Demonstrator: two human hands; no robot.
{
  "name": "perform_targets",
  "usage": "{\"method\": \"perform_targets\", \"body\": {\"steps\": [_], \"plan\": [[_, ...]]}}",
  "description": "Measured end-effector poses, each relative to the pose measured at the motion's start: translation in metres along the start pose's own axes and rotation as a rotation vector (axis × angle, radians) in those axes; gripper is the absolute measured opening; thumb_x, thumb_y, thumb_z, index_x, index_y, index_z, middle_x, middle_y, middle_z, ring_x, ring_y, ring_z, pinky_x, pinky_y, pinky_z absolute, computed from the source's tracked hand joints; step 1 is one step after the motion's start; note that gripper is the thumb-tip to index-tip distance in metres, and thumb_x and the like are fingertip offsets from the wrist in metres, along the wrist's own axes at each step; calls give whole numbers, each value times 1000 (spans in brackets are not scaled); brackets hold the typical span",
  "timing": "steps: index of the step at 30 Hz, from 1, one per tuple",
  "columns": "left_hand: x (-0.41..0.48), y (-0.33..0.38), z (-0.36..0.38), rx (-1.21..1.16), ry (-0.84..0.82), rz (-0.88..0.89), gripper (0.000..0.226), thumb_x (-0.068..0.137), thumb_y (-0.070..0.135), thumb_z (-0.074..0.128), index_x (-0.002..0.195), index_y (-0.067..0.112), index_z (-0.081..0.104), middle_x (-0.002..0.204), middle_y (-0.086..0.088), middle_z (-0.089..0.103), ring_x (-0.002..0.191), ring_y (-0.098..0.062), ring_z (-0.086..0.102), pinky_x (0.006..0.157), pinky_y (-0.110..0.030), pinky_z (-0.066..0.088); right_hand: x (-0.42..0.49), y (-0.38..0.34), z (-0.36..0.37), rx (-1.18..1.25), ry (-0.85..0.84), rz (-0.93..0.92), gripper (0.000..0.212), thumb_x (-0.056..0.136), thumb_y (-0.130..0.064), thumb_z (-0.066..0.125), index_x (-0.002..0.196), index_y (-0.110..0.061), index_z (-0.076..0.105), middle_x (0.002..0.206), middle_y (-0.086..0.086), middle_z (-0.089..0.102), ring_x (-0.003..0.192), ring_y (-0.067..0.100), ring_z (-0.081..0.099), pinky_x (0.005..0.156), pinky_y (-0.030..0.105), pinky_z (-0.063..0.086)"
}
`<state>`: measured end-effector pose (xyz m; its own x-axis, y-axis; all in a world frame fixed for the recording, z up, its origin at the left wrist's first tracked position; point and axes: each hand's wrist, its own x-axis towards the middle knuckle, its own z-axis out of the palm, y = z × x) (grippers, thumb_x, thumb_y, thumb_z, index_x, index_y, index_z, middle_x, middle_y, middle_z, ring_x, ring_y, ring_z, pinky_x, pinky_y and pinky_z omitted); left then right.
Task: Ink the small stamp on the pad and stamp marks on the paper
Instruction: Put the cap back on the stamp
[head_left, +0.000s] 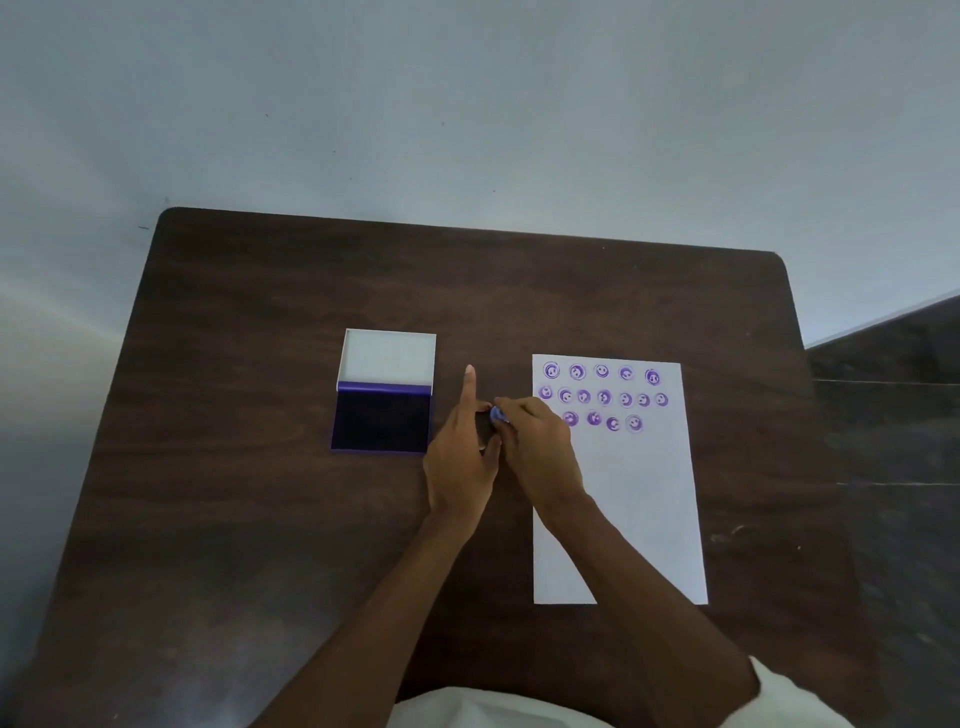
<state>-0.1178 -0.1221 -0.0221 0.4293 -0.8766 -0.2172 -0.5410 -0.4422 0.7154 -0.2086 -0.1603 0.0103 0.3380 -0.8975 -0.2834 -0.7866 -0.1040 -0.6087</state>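
A small blue stamp sits between my two hands, above the table between the pad and the paper. My right hand pinches it with its fingertips. My left hand meets it from the left, index finger pointing straight out, thumb by the stamp; whether it grips the stamp I cannot tell. The open ink pad lies to the left, dark purple, with its white lid folded back. The white paper lies to the right and carries three rows of purple smiley marks near its top.
Everything rests on a dark brown wooden table with rounded far corners. A pale wall stands behind it and a dark floor shows at the right. My white clothing fills the bottom edge.
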Motion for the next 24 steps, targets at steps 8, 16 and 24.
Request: {"method": "perform_targets", "body": {"steps": [8, 16, 24], "plan": [[13, -11, -69, 160, -113, 106, 70, 91, 30, 69, 151, 28, 33, 130, 4, 65, 108, -12, 65, 98, -33, 51, 6, -3, -3, 13, 102, -10, 51, 87, -14, 65, 135, -16, 48, 137, 10, 53, 124, 24, 51, 102, 32, 40], [38, -70, -155, -108, 319, -131, 22, 95, 17, 62, 116, 15, 70, 108, -2, 74, 97, -10, 67, 90, -25, 53, 17, -51, 5, 191, 214, -74, 39, 87, -6, 65, 125, -14, 58, 128, 5, 61, 112, 14, 58, 89, 11, 39], [56, -82, -149, -289, 101, -317, 40, 98, 26, 57, 137, 20, 57, 127, -1, 66, 107, -9, 60, 93, -23, 50, 50, -81, 35, 348, -20, 228, 38, 94, -17, 56, 131, -12, 48, 134, 7, 57, 113, 15, 54, 84, 18, 43]]}}
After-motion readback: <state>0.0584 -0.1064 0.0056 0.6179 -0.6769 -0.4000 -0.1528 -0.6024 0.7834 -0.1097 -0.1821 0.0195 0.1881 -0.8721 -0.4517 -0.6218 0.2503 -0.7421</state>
